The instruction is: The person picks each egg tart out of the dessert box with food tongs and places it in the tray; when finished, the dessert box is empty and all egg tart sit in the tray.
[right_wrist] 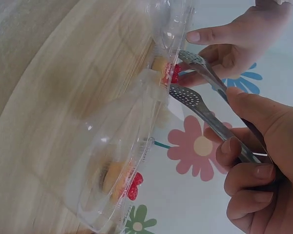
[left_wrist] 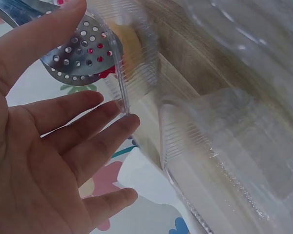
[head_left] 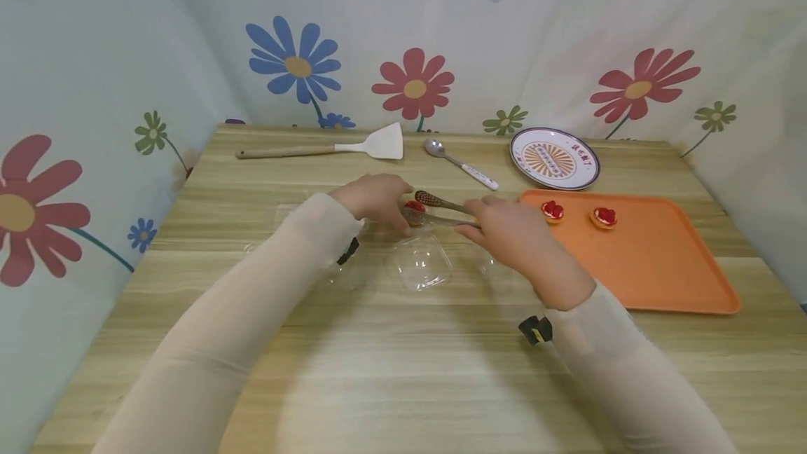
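Gripped a pair of silver metal tongs [right_wrist: 190, 99] with perforated oval ends in the right hand [head_left: 517, 235], with fingers and thumb curled round the arms and the two ends parted. Held the left hand [head_left: 378, 200] with fingers loosely straight and spread, touching the rim of a clear plastic container [left_wrist: 149, 41] with the fingertips. Had a small round golden tart with a red topping [right_wrist: 167, 70] at that container, between the tong ends — could not tell firm contact from mere nearness of metal and pastry. Saw another golden tart with red topping [right_wrist: 118, 180] lower in the right wrist view, behind clear plastic. Had a clear square plastic container [head_left: 421, 263] on the pale wood-grained surface [head_left: 378, 398], just nearer to the body than the hands. Had an orange rectangular tray [head_left: 662, 258] to the right, bearing two red-topped round tarts [head_left: 604, 217] set apart near its far side. Saw a round white plate with a dark rim and orange sunburst [head_left: 555, 158] behind the tray. Saw also, along the back — leftward from there — a white-handled metal spoon [head_left: 463, 165] and a white-headed spatula with a wooden handle [head_left: 381, 143].
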Demonstrator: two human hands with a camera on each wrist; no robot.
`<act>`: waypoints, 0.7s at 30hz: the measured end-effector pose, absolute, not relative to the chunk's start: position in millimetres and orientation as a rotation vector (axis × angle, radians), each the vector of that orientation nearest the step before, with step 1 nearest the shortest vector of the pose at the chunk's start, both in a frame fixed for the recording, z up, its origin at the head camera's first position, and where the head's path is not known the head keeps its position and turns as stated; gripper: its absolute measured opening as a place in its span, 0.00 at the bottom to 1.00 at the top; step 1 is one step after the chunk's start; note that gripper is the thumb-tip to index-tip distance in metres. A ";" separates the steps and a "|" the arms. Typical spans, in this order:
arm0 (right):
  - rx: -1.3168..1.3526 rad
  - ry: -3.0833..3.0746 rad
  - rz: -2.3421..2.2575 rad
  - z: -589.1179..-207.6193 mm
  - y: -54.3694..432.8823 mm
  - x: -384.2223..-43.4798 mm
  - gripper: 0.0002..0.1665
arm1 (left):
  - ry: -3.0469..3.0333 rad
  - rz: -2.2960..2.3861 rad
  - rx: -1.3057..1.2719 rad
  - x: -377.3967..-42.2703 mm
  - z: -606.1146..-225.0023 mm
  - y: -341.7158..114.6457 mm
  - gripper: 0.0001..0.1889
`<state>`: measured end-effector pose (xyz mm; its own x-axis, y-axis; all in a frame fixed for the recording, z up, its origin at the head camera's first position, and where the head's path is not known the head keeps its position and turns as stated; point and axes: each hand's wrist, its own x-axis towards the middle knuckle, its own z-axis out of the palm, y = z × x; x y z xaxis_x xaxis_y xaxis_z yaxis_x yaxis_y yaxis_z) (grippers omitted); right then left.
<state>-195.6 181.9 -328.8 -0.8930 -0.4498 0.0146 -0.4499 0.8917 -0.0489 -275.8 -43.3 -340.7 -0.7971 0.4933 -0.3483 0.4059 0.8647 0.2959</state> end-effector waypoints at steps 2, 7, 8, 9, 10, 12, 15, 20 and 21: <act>0.719 -3.059 0.072 -329.0 181.2 -196.6 0.25 | 2.612 0.290 0.666 -275.3 -339.6 -41.9 0.43; 0.724 -3.059 0.043 -325.6 177.3 -197.0 0.25 | 2.595 0.306 0.641 -271.0 -335.2 -40.4 0.41; 0.730 -3.052 0.032 -324.4 176.1 -196.8 0.25 | 2.597 0.307 0.635 -270.5 -334.8 -40.5 0.41; 0.735 -3.044 0.016 -323.2 174.8 -196.8 0.25 | 2.600 0.312 0.625 -270.0 -334.4 -40.6 0.41; 0.740 -3.036 -0.006 -321.9 173.5 -196.5 0.24 | 2.604 0.314 0.618 -269.7 -334.1 -40.7 0.41; 0.746 -3.021 -0.056 -320.1 170.7 -196.3 0.23 | 2.611 0.319 0.610 -269.5 -333.8 -40.9 0.41; 0.758 -3.010 -0.128 -319.4 167.4 -196.5 0.22 | 2.613 0.320 0.606 -269.5 -333.8 -40.7 0.40; 0.773 -3.007 -0.133 -321.6 164.8 -198.1 0.22 | 2.616 0.315 0.601 -271.5 -336.0 -39.9 0.40; 0.770 -3.010 -0.125 -321.9 164.7 -198.4 0.22 | 2.616 0.317 0.599 -272.1 -336.7 -39.9 0.40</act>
<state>-198.4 164.7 -321.9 -0.8769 -0.4806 0.0107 -0.4781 0.8741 0.0858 -272.1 -39.9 -336.7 -0.8115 0.4589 -0.3617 0.3592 0.8800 0.3107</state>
